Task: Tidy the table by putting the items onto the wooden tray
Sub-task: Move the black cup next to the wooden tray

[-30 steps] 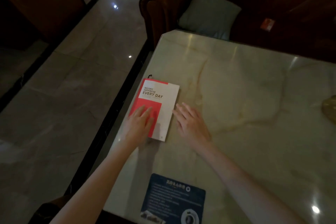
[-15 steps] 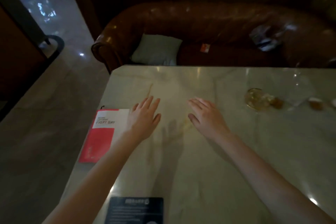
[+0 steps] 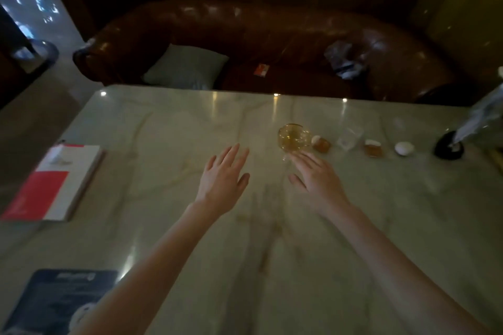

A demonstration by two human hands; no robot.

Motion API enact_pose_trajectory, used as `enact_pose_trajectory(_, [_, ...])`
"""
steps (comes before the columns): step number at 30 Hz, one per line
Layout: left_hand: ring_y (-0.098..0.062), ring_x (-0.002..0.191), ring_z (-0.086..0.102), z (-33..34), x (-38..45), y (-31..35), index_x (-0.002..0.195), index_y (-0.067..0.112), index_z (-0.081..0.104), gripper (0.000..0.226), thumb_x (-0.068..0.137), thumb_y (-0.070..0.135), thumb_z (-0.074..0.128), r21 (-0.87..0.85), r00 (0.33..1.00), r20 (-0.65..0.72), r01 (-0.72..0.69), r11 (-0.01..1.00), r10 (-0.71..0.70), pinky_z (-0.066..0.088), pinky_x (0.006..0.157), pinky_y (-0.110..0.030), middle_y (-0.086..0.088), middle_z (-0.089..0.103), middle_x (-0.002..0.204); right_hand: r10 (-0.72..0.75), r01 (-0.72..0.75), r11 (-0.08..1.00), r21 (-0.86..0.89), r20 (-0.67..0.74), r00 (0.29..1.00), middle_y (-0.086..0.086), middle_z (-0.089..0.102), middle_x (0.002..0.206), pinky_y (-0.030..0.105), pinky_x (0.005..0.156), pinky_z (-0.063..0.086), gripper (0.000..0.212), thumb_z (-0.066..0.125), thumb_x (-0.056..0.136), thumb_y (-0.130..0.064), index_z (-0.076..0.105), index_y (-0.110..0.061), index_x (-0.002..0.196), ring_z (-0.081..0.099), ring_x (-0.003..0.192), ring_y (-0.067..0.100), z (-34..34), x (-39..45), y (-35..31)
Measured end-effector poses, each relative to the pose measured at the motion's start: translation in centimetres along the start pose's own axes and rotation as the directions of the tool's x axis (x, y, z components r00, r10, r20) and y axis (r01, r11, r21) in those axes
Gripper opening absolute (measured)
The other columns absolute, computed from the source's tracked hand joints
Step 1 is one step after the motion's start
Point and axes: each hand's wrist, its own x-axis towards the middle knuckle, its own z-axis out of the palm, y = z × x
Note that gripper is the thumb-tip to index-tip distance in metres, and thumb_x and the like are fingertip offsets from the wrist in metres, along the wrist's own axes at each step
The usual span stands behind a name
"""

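At the near left corner of the marble table [image 3: 168, 226] lies a dark card [image 3: 54, 299]. Beyond it, at the left edge, sits the red-and-white book [image 3: 51, 182]. Your left hand [image 3: 221, 179] hovers mid-table, fingers straight and spread, holding nothing. Your right hand [image 3: 317, 179] is likewise spread, fingertips at the base of the amber glass [image 3: 294, 137]; contact cannot be confirmed. Right of the glass stand a small jar [image 3: 321, 143], a clear cup [image 3: 348, 140], a second jar [image 3: 373, 147], a white egg-shaped item [image 3: 404, 148] and a black base [image 3: 447, 147]. A brown sofa [image 3: 272, 35] lies beyond.
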Motion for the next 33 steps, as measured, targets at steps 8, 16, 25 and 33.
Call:
enact_pose_trajectory(8, [-0.019, 0.135, 0.028, 2.0, 0.7, 8.2, 0.141, 0.018, 0.027, 0.052, 0.094, 0.031, 0.042, -0.030, 0.995, 0.029, -0.097, 0.995, 0.098, 0.022, 0.108, -0.035, -0.004, 0.033, 0.147, 0.055, -0.049, 0.995, 0.090, -0.063, 0.997, 0.015, 0.064, 0.117, 0.043, 0.093, 0.045, 0.039, 0.054, 0.083, -0.017, 0.056, -0.003, 0.119, 0.056, 0.113, 0.032, -1.9, -4.4, 7.0])
enact_pose_trajectory(16, [-0.022, 0.123, 0.045, 2.2, 2.5, 12.0, 0.136, 0.015, 0.038, 0.046, 0.093, 0.030, 0.044, -0.074, 0.985, 0.034, -0.169, 0.983, 0.172, 0.034, 0.097, -0.034, -0.003, 0.047, 0.137, 0.194, -0.187, 0.978, 0.088, -0.076, 0.978, 0.016, 0.065, 0.110, 0.040, 0.090, 0.046, 0.040, 0.046, 0.084, -0.023, 0.057, -0.003, 0.117, 0.057, 0.106, 0.033, -2.9, -7.2, 9.8])
enact_pose_trajectory(25, [-0.024, 0.120, 0.045, 2.3, 4.5, 16.7, 0.138, 0.019, 0.034, 0.047, 0.094, 0.033, 0.042, -0.059, 0.954, 0.082, -0.285, 0.957, 0.289, 0.036, 0.091, -0.032, 0.000, 0.043, 0.140, 0.321, -0.313, 0.946, 0.084, -0.127, 0.938, 0.011, 0.061, 0.118, 0.038, 0.094, 0.041, 0.036, 0.051, 0.090, -0.018, 0.052, -0.008, 0.124, 0.051, 0.115, 0.029, -4.8, -10.1, 12.9])
enact_pose_trajectory(33, [-0.025, 0.126, 0.042, 5.5, 6.9, 23.3, 0.136, 0.015, 0.038, 0.049, 0.091, 0.032, 0.047, -0.090, 0.933, 0.047, -0.352, 0.932, 0.357, 0.034, 0.098, -0.038, -0.006, 0.039, 0.144, 0.386, -0.372, 0.922, 0.109, -0.186, 0.903, 0.016, 0.066, 0.108, 0.039, 0.089, 0.047, 0.040, 0.048, 0.083, -0.022, 0.057, -0.003, 0.117, 0.058, 0.105, 0.033, -6.2, -13.2, 19.4])
